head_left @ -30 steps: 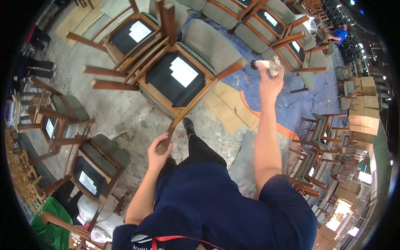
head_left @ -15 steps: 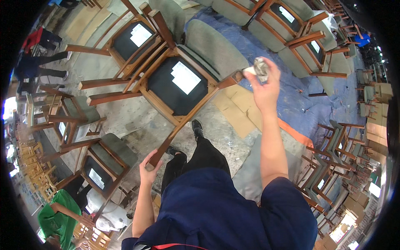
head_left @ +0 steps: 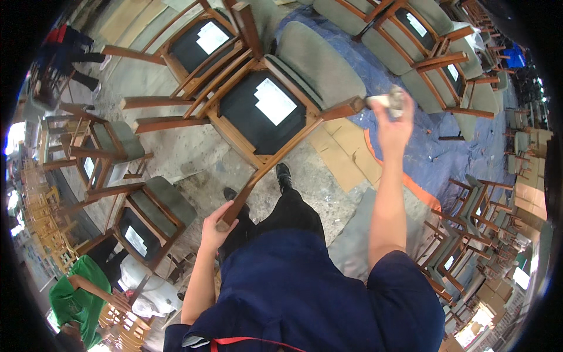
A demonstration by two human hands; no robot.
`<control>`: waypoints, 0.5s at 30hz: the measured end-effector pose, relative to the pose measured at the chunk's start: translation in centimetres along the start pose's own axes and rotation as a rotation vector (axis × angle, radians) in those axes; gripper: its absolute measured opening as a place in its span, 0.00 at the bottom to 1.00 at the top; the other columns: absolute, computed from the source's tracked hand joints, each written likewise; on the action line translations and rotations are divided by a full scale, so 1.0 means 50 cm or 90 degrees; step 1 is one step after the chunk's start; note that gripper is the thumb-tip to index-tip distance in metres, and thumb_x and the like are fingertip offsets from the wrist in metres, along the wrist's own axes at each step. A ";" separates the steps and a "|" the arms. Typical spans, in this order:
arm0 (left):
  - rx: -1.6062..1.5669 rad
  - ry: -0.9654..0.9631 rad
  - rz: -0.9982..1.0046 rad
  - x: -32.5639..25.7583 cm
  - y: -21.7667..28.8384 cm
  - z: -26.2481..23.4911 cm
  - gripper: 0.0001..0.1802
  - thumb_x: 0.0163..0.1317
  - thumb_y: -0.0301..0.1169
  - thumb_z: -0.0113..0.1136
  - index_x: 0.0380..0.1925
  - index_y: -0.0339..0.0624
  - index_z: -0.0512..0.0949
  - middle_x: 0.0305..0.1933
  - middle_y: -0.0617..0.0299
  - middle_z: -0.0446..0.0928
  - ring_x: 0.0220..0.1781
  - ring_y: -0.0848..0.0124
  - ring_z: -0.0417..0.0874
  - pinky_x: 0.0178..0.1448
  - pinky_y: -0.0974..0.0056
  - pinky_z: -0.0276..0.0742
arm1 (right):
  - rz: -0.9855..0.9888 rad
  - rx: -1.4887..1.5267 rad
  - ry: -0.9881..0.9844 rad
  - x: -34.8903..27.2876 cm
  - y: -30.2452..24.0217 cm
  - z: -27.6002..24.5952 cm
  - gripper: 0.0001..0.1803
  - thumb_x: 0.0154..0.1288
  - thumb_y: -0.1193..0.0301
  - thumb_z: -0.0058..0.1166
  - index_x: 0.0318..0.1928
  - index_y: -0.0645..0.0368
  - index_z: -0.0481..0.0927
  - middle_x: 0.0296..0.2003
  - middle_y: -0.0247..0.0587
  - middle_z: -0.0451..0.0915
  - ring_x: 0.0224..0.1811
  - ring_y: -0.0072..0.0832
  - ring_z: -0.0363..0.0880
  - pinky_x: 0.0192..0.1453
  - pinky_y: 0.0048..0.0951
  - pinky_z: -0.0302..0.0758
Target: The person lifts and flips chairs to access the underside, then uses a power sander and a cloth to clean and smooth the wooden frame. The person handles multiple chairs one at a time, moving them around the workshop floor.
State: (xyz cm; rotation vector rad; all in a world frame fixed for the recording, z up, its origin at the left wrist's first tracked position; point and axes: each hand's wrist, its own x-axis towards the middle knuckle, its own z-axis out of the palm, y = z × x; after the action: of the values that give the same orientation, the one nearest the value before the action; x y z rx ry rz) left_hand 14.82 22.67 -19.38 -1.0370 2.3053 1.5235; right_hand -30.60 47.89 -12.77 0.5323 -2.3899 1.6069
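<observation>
An upturned wooden chair point(head_left: 237, 141) with a grey-green upholstered back is in front of me, its dark underside and white label facing up. My left hand point(head_left: 216, 227) is closed around the end of its near leg point(head_left: 239, 206). In my right hand point(head_left: 394, 130) is a crumpled whitish-grey cloth point(head_left: 397, 101), pinched between thumb and fingers. That cloth is right by the end of the chair's right leg point(head_left: 345, 108); whether it touches the wood I cannot tell.
Another upturned chair point(head_left: 196, 50) adjoins this one at the far left. More chairs point(head_left: 143, 220) stand at left, with a person in green point(head_left: 82, 299) beyond. A blue tarp point(head_left: 422, 138) bears stacked chairs at right. Flat cardboard point(head_left: 340, 154) lies on the floor.
The whole view has shifted a little, so the chair and both hands appear farther right. My left hand still grips the leg, and the cloth stays in my right hand near the other leg's end.
</observation>
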 end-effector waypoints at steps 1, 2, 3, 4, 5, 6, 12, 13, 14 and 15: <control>0.017 -0.029 -0.002 0.012 -0.001 -0.017 0.32 0.62 0.26 0.79 0.67 0.48 0.85 0.66 0.52 0.88 0.69 0.57 0.89 0.73 0.57 0.81 | 0.091 0.064 0.063 0.004 0.008 -0.004 0.30 0.64 0.76 0.80 0.65 0.55 0.82 0.66 0.39 0.82 0.60 0.30 0.84 0.67 0.37 0.80; 0.078 -0.055 0.004 0.017 -0.015 -0.036 0.31 0.62 0.27 0.79 0.67 0.48 0.85 0.65 0.51 0.88 0.68 0.55 0.89 0.73 0.56 0.81 | 0.079 0.128 0.025 0.007 0.001 0.000 0.36 0.65 0.77 0.80 0.71 0.54 0.77 0.66 0.39 0.81 0.58 0.29 0.85 0.66 0.35 0.82; 0.140 -0.082 0.011 0.024 -0.040 -0.057 0.31 0.62 0.27 0.78 0.67 0.48 0.85 0.65 0.51 0.88 0.68 0.54 0.88 0.73 0.54 0.82 | 0.034 0.126 -0.029 0.002 -0.015 0.017 0.36 0.64 0.75 0.81 0.70 0.55 0.78 0.64 0.39 0.83 0.57 0.30 0.86 0.66 0.34 0.82; 0.200 -0.111 0.016 0.035 -0.066 -0.078 0.30 0.62 0.28 0.77 0.67 0.48 0.85 0.65 0.51 0.88 0.68 0.52 0.88 0.72 0.53 0.82 | -0.012 0.125 -0.083 -0.003 -0.033 0.039 0.36 0.63 0.73 0.82 0.69 0.56 0.78 0.61 0.39 0.85 0.57 0.32 0.87 0.65 0.33 0.82; 0.168 -0.091 0.030 0.051 -0.101 -0.097 0.29 0.63 0.31 0.74 0.66 0.46 0.85 0.65 0.51 0.88 0.66 0.50 0.89 0.71 0.50 0.83 | -0.053 -0.051 -0.033 -0.008 -0.045 0.056 0.36 0.62 0.71 0.83 0.68 0.57 0.79 0.59 0.40 0.86 0.57 0.32 0.87 0.65 0.32 0.82; 0.125 -0.083 0.048 0.078 -0.121 -0.126 0.28 0.63 0.32 0.73 0.65 0.45 0.85 0.63 0.49 0.88 0.65 0.50 0.89 0.69 0.51 0.84 | -0.097 -0.227 0.022 -0.009 -0.054 0.067 0.36 0.62 0.68 0.84 0.67 0.58 0.80 0.57 0.41 0.87 0.56 0.33 0.88 0.64 0.32 0.83; -0.179 0.291 0.035 0.273 -0.206 -0.353 0.48 0.63 0.38 0.82 0.81 0.41 0.69 0.78 0.48 0.77 0.77 0.57 0.79 0.80 0.53 0.74 | 0.015 -0.183 0.053 -0.108 -0.248 0.269 0.33 0.63 0.66 0.83 0.66 0.57 0.83 0.61 0.41 0.86 0.56 0.34 0.86 0.60 0.35 0.84; -0.195 0.357 0.048 0.300 -0.190 -0.393 0.52 0.61 0.40 0.83 0.82 0.40 0.67 0.80 0.47 0.74 0.79 0.57 0.76 0.81 0.52 0.72 | 0.004 0.019 -0.066 -0.177 -0.323 0.392 0.31 0.62 0.66 0.83 0.63 0.57 0.84 0.64 0.40 0.84 0.59 0.34 0.84 0.62 0.35 0.82; -0.227 0.377 0.099 0.334 -0.190 -0.426 0.54 0.59 0.41 0.84 0.82 0.40 0.66 0.81 0.46 0.72 0.81 0.57 0.74 0.82 0.51 0.70 | -0.003 0.219 -0.186 -0.250 -0.411 0.503 0.29 0.62 0.67 0.83 0.61 0.58 0.85 0.67 0.40 0.81 0.63 0.34 0.82 0.65 0.36 0.81; -0.263 0.394 0.150 0.367 -0.191 -0.450 0.57 0.58 0.43 0.85 0.83 0.40 0.64 0.83 0.46 0.69 0.82 0.56 0.72 0.83 0.50 0.68 | -0.059 0.154 -0.262 -0.289 -0.484 0.577 0.27 0.61 0.68 0.83 0.59 0.58 0.86 0.69 0.39 0.80 0.66 0.36 0.79 0.68 0.37 0.78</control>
State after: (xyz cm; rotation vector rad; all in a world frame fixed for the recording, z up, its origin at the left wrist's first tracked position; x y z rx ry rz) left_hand 12.19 -7.18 -25.48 -1.5723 2.6366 2.0686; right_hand -6.79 15.58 -8.67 1.0976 -2.4023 1.9100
